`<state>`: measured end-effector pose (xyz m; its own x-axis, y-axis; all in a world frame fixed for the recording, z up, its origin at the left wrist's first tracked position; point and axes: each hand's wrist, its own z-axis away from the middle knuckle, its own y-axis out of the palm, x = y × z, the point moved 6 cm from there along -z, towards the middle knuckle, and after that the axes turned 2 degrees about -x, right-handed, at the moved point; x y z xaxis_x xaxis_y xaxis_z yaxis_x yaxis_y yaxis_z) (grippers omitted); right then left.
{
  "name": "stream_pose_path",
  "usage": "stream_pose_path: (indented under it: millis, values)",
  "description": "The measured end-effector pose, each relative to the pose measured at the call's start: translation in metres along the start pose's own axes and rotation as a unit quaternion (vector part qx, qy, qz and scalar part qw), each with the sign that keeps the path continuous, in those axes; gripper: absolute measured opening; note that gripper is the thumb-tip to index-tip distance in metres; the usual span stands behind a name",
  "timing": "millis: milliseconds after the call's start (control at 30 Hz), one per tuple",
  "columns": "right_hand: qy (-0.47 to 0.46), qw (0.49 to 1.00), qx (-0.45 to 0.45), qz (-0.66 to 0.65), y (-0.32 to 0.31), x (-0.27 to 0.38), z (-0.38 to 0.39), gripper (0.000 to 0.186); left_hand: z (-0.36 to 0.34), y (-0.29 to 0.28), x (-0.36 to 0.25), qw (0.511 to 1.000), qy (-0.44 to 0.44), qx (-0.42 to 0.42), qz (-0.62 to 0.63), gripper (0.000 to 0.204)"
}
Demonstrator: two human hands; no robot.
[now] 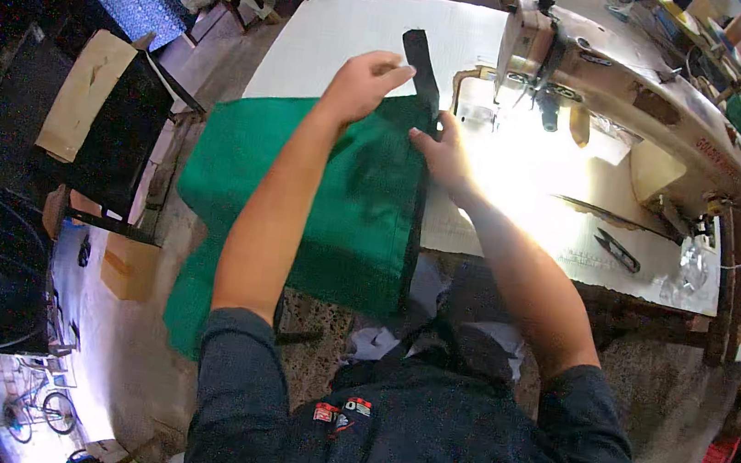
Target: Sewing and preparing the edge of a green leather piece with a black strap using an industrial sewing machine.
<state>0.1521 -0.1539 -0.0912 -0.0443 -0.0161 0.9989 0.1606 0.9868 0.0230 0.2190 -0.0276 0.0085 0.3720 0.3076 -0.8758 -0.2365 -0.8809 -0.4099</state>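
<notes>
A green cloth [277, 164] lies over the near left part of the white tabletop and hangs off its edge. A black strip [422, 64] runs along its right side and juts out past its far edge. My right hand [446, 159] grips the strip at the cloth's far right corner, thumb on top. My left hand [365, 89] is closed in a pinch beside the strip's free end; what its fingertips hold, if anything, I cannot make out. To the right of both hands stands a sewing machine [610, 85], its lamp lighting the table around the needle.
Thread snips [618, 251] and a clear plastic bag [688, 270] lie on the white tabletop [348, 34] at the right. A black-covered piece of furniture with brown cardboard [89, 95] stands at the left, above a cardboard box [128, 268]. A bicycle [44, 404] shows at lower left.
</notes>
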Motion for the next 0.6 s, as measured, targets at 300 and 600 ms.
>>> stream_pose_path:
  millis: [300, 600]
  values:
    - [-0.056, 0.994, 0.006, 0.094, 0.0, 0.008, 0.003, 0.035, -0.04, 0.032, 0.001, 0.97, -0.033, -0.089, 0.225, 0.01]
    - [-0.048, 0.997, 0.006, 0.061, 0.001, 0.019, 0.009, 0.038, -0.034, 0.024, -0.015, 0.98, 0.0, -0.11, 0.164, 0.014]
